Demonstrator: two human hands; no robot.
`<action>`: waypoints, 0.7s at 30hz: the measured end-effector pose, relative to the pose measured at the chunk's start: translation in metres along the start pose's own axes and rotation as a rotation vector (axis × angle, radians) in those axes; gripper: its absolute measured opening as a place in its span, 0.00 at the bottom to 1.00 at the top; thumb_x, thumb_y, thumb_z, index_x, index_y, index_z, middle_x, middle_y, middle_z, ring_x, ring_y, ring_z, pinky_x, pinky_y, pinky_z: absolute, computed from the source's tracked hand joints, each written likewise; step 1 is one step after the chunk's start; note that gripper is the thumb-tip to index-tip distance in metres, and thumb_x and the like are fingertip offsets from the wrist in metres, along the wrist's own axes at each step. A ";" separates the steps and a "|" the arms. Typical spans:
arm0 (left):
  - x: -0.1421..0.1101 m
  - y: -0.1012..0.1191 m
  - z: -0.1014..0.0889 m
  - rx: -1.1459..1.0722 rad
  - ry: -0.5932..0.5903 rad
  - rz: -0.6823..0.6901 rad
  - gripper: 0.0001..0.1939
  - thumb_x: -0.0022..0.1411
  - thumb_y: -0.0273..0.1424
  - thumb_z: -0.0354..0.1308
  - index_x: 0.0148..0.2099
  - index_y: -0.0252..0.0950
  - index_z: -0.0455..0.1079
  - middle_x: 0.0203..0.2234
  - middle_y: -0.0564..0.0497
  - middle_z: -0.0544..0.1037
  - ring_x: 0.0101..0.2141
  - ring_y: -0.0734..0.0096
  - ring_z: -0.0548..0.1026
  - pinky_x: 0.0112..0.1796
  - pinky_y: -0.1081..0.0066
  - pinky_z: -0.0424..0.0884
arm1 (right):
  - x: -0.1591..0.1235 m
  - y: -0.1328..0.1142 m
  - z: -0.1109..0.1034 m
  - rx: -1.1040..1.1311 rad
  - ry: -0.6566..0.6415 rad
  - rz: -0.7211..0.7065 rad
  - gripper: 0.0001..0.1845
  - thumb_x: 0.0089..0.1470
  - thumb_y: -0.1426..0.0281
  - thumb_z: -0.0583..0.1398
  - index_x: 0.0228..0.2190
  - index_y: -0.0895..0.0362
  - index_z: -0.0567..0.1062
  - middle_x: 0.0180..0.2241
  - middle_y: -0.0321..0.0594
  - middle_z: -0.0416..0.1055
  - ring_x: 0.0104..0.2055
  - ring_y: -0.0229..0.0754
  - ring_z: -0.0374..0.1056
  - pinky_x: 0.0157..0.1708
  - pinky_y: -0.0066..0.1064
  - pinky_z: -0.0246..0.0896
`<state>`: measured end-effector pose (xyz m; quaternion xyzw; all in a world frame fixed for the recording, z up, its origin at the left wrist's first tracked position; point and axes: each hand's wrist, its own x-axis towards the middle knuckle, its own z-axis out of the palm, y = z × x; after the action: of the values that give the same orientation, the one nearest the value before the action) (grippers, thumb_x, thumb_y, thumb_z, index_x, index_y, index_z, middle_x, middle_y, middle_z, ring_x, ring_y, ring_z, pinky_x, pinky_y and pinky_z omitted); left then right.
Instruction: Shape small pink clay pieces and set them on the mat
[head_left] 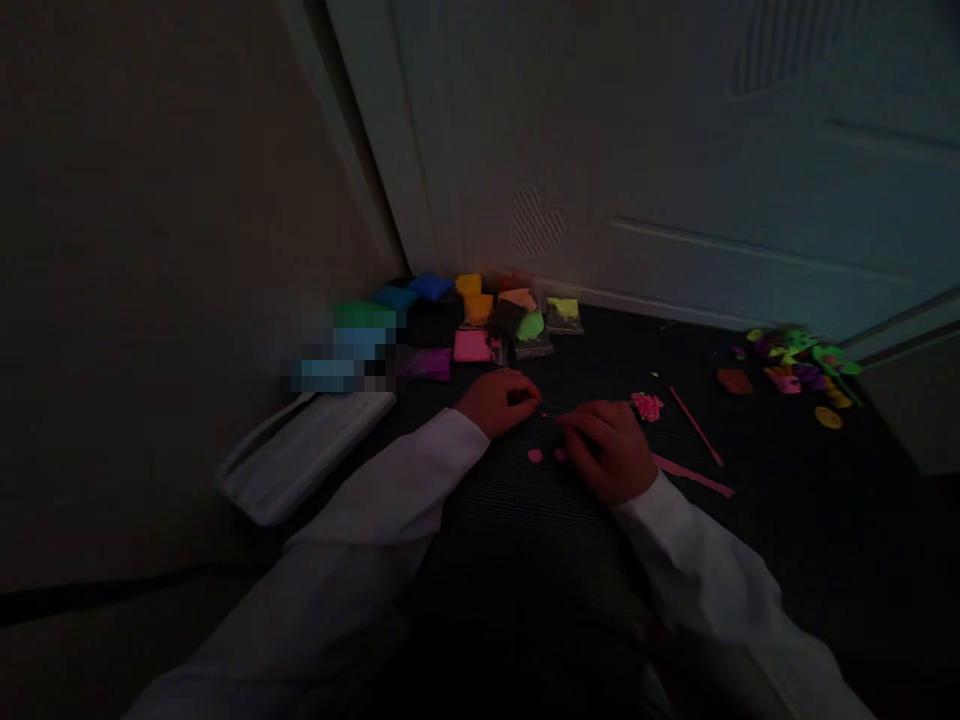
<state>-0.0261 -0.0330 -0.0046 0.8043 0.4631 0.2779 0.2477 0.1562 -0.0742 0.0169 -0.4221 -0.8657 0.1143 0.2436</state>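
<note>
Two hands [501, 400] over a dark tabletop [502, 525] in really bad light, so bear with me. My left hand is loosely curled, and my right hand [609, 450] is just across from it, fingertips bunched; they're apart, with a small gap. Can't tell if either one is actually pinching anything, it's too dim and tiny.

One pink speck [544, 415] sits on the table in that gap, near both sets of fingertips. Honestly that's my biggest worry: something that small could get flicked away by a clumsy finger, and in this gloom I'd never find it.

Next worry: two pink discs [535, 456] on my side of it. One's partly hidden by my right hand, so dropping the palm could squash or smear it if it's as soft as it looks. The pile of pink bits [647, 406] is just past my knuckles, so a careless swing outward could scatter it. Same deal with the pink strip [694, 475] by my right wrist; a dragging white sleeve [660, 520] could snag or crumple it.
</note>
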 end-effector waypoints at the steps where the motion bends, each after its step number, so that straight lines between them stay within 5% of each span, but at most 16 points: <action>1: -0.001 0.000 0.000 -0.002 -0.009 -0.001 0.08 0.49 0.30 0.49 0.30 0.36 0.67 0.24 0.53 0.69 0.28 0.75 0.65 0.31 0.73 0.61 | 0.000 0.003 -0.001 0.007 0.041 0.027 0.12 0.48 0.72 0.49 0.36 0.56 0.68 0.32 0.40 0.65 0.36 0.39 0.59 0.36 0.33 0.47; 7: -0.001 -0.004 -0.005 -0.004 -0.052 -0.034 0.09 0.50 0.33 0.48 0.30 0.36 0.67 0.26 0.53 0.69 0.28 0.75 0.66 0.30 0.74 0.62 | 0.001 0.013 -0.004 0.024 0.195 0.119 0.12 0.47 0.74 0.49 0.35 0.57 0.68 0.31 0.39 0.65 0.34 0.38 0.60 0.34 0.31 0.49; 13: -0.007 0.005 -0.004 0.081 -0.029 -0.064 0.09 0.50 0.34 0.48 0.29 0.36 0.66 0.26 0.52 0.70 0.29 0.74 0.67 0.31 0.72 0.64 | -0.003 0.015 -0.002 0.055 0.218 0.096 0.12 0.46 0.75 0.50 0.35 0.57 0.67 0.31 0.39 0.65 0.35 0.38 0.59 0.34 0.30 0.47; 19: -0.050 0.026 0.016 0.377 0.270 -0.182 0.07 0.49 0.34 0.50 0.28 0.38 0.66 0.27 0.51 0.71 0.32 0.68 0.68 0.36 0.64 0.63 | -0.004 0.014 -0.003 0.047 0.207 0.072 0.10 0.47 0.74 0.51 0.33 0.57 0.67 0.32 0.38 0.65 0.36 0.37 0.59 0.34 0.30 0.46; 21: -0.065 0.035 0.025 0.431 0.269 -0.167 0.07 0.49 0.33 0.50 0.31 0.39 0.67 0.30 0.50 0.71 0.35 0.66 0.67 0.38 0.63 0.62 | -0.004 0.014 -0.003 0.047 0.202 0.057 0.10 0.47 0.73 0.51 0.33 0.57 0.67 0.32 0.38 0.65 0.36 0.37 0.59 0.34 0.30 0.45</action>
<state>-0.0152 -0.1093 -0.0141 0.7533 0.6050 0.2562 0.0290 0.1697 -0.0685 0.0125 -0.4501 -0.8213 0.0985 0.3363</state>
